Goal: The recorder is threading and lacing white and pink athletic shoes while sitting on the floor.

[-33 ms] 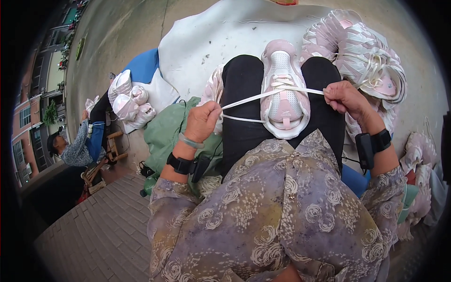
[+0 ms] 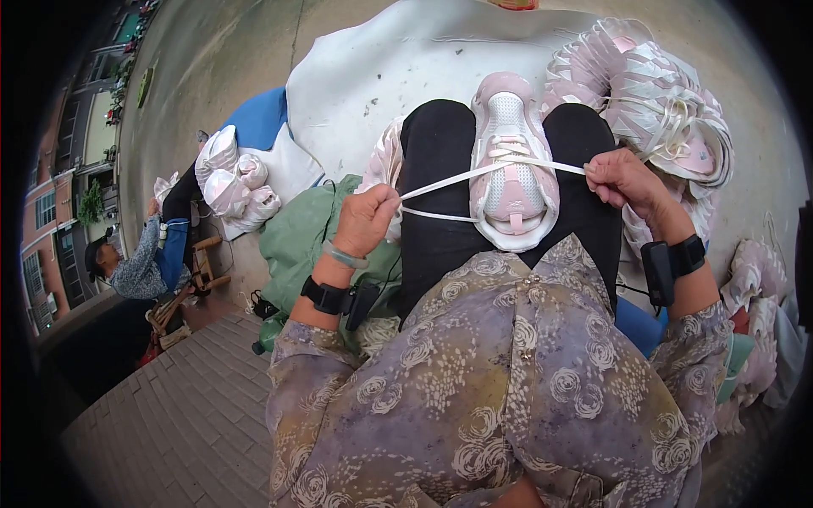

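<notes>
A pink and white sneaker [image 2: 511,203] rests between my black-trousered thighs, its toe pointing away from me and its tongue nearest my body. White shoelace [image 2: 449,180] crosses over the tongue and stretches out to both sides. On the left of the shoe, my left hand [image 2: 368,220] is closed on the lace, which runs from it in two strands to the shoe. My right hand [image 2: 625,179] pinches the other lace end over my right thigh, level with the shoe's middle. Both ends look taut.
Bundled pink and white shoe uppers [image 2: 669,102] are heaped at the far right, with more [image 2: 754,296] at the right edge. A white sheet [image 2: 373,76] covers the ground ahead. Green cloth [image 2: 296,237] lies left. Further left, another person [image 2: 144,262] sits beside a shoe pile [image 2: 237,182].
</notes>
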A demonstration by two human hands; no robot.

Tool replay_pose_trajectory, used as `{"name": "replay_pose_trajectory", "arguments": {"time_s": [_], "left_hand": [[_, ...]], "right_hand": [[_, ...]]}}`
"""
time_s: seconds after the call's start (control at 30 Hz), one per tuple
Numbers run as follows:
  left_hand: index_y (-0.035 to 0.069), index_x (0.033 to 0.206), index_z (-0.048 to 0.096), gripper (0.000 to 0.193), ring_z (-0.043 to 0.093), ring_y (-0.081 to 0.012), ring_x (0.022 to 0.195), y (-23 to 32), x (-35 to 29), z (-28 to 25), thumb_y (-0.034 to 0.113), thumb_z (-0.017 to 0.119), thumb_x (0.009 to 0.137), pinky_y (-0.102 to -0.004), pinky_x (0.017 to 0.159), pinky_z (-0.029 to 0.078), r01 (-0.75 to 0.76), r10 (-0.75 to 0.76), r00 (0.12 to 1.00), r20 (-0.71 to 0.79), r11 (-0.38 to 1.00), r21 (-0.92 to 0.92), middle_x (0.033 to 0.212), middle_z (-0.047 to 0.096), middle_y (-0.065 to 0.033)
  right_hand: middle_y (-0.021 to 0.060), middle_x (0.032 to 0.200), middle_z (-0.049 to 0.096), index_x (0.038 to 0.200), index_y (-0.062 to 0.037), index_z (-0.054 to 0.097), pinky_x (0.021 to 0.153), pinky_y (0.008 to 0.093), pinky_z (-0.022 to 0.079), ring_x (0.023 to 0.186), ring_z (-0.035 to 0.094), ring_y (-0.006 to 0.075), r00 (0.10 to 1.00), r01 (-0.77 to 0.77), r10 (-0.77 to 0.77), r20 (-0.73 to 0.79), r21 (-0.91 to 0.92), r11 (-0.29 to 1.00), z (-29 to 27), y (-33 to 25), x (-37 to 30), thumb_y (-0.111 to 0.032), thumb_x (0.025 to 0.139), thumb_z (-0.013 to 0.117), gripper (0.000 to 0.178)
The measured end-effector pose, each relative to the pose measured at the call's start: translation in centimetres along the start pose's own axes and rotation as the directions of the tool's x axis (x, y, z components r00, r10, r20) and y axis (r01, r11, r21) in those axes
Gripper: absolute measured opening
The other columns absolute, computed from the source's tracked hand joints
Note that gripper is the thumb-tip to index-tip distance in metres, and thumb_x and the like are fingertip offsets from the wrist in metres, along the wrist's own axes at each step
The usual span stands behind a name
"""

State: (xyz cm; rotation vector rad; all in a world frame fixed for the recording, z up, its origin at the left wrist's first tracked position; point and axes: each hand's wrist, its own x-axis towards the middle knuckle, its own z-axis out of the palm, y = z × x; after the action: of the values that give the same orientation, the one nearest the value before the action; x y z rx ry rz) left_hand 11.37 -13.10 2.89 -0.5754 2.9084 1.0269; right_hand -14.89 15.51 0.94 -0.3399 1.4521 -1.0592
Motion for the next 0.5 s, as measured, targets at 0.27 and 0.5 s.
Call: {"name": "replay_pose_trajectory", "arguments": {"time_s": [0.27,0.5], "left_hand": [[0.006,0.089,0.057,0.017,0.055,-0.0266,0.063,0.2,0.6,1.2,0.012,0.058,0.073,-0.0371,0.057,0.043,-0.013,0.012,1.000,0.011,0.987,0.159,0.066,0.057,-0.0081],[0.004,0.105,0.051,0.042,0.051,-0.0247,0.075,5.3,4.2,3.9,0.002,0.058,0.063,-0.0354,0.067,0.038,-0.440,0.524,0.847,-0.088,0.784,0.437,0.080,0.056,-0.0058]], "right_hand": [[0.0100,0.085,0.057,0.092,-0.0033,0.055,0.068,0.0374,0.045,0.081,0.056,0.0287,0.573,0.121,-0.796,-0.196,-0.940,0.319,2.0,1.6,-0.4,-0.006,0.069,0.057,0.023],[0.0071,0.080,0.051,0.101,-0.0066,0.051,0.076,0.0375,0.038,0.078,0.051,0.0233,0.508,0.211,-0.858,0.081,-0.977,0.032,5.5,1.8,2.0,0.000,0.069,0.054,0.033]]}}
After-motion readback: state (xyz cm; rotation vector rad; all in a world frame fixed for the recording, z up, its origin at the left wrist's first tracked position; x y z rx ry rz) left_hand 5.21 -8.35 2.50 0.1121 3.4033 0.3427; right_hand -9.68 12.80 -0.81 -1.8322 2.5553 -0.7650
